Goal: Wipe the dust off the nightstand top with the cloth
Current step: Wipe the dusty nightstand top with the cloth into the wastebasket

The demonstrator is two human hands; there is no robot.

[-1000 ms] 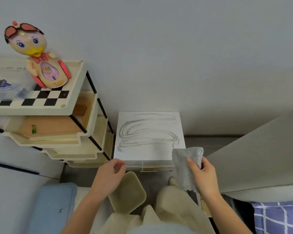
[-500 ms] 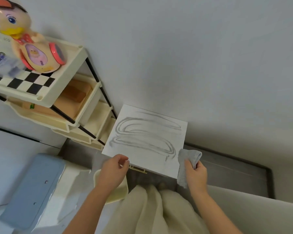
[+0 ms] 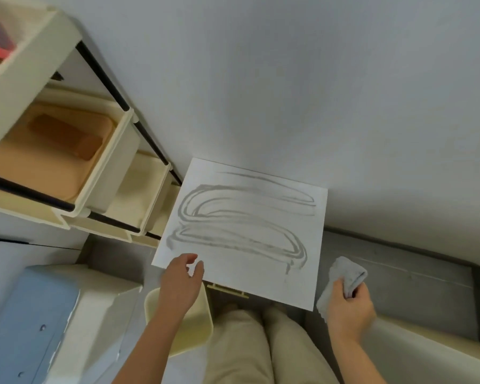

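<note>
The white nightstand top [image 3: 247, 234], streaked with grey dust arcs, stands against the far wall. Just right of its near corner, the right hand [image 3: 349, 309] grips the grey cloth [image 3: 344, 273]. The left hand [image 3: 180, 281], fingers loosely curled and empty, is at its near-left edge above a cream bin [image 3: 197, 328]. A cream tiered rack [image 3: 122, 151] stands close on the left.

The white nightstand top [image 3: 261, 282] sits square against the wall [image 3: 288, 79], just beside a tiered cream shelf rack [image 3: 122, 173] on its left. Looping grey dust streaks [image 3: 182, 210] cover most of it, in two stacked curved bands running side to side.
</note>
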